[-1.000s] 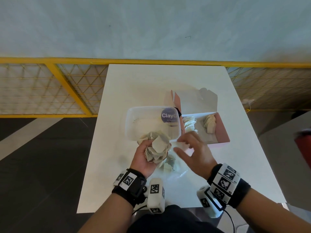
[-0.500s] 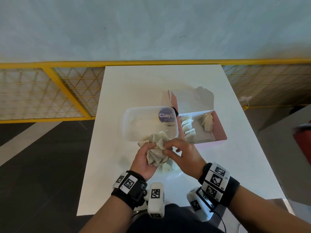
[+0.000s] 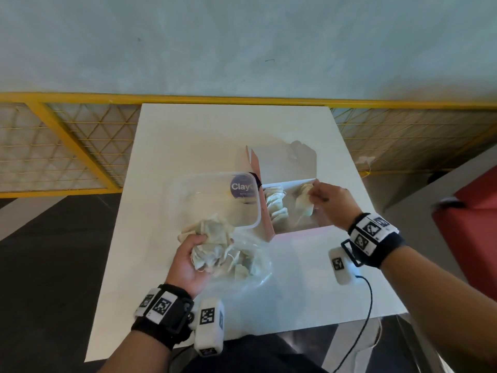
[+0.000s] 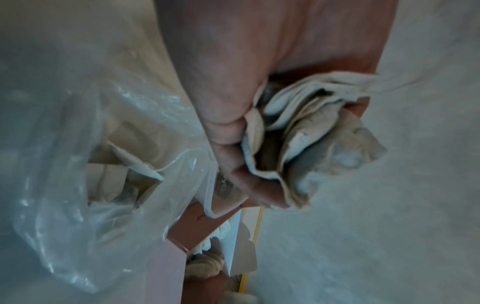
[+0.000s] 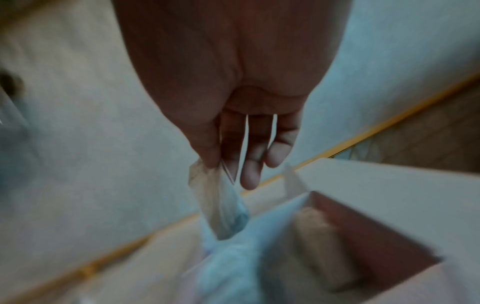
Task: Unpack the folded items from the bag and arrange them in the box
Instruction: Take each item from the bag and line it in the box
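Observation:
My left hand (image 3: 191, 254) grips a bunch of pale folded sachets (image 3: 212, 238) above the clear plastic bag (image 3: 250, 267), which lies crumpled on the white table and still holds more sachets. In the left wrist view the fingers (image 4: 233, 144) curl round the bunch of sachets (image 4: 311, 144). My right hand (image 3: 325, 200) pinches one folded sachet (image 3: 304, 203) over the open pink box (image 3: 298, 230). In the right wrist view that sachet (image 5: 221, 205) hangs from thumb and forefinger. A row of sachets (image 3: 277, 205) stands along the box's left side.
A clear plastic tub (image 3: 215, 200) with a purple label lies left of the box, touching it. The box lid (image 3: 285, 162) stands open at the back. Beyond the table (image 3: 215, 130) runs a yellow railing (image 3: 80, 98). A red seat (image 3: 473, 224) is at the right.
My right hand took one sachet from the bunch in my left hand and carried it right and away, over the box. The left hand stayed by the bag.

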The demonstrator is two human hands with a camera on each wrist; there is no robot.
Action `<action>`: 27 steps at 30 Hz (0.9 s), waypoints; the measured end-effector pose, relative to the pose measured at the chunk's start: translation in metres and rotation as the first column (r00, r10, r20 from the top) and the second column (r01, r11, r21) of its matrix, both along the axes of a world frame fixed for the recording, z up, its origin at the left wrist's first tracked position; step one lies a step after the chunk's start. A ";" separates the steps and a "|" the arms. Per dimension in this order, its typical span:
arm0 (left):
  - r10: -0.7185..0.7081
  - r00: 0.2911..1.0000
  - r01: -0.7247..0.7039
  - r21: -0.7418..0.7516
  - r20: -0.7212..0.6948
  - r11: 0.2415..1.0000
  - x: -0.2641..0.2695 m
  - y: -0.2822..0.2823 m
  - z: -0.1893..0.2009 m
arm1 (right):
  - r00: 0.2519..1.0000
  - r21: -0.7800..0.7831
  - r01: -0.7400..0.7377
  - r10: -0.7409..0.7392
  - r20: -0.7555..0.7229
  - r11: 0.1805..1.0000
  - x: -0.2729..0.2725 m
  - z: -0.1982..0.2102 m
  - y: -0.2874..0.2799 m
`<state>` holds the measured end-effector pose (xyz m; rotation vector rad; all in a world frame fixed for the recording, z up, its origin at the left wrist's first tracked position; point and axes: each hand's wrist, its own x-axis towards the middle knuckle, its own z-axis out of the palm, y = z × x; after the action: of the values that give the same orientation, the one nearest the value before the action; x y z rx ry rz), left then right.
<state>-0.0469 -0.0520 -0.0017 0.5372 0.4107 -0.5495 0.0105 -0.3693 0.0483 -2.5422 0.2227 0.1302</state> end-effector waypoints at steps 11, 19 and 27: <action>0.080 0.997 -0.081 0.042 0.017 0.996 -0.007 0.002 -0.001 | 0.908 -0.395 -0.084 -0.093 -0.409 0.915 0.044 -0.045 -0.046; 0.056 0.998 -0.056 0.061 0.013 0.997 -0.004 -0.001 -0.004 | 0.884 -0.359 0.020 -0.184 -0.429 0.933 0.062 -0.072 -0.059; 0.070 0.997 -0.069 0.064 -0.014 0.996 -0.003 -0.009 -0.007 | 0.977 -0.306 0.100 -0.151 -0.149 0.947 0.066 -0.073 -0.054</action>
<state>-0.0501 -0.0607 -0.0089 0.5780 0.4618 -0.4752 0.0765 -0.4237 -0.0247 -2.8071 0.5064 0.2846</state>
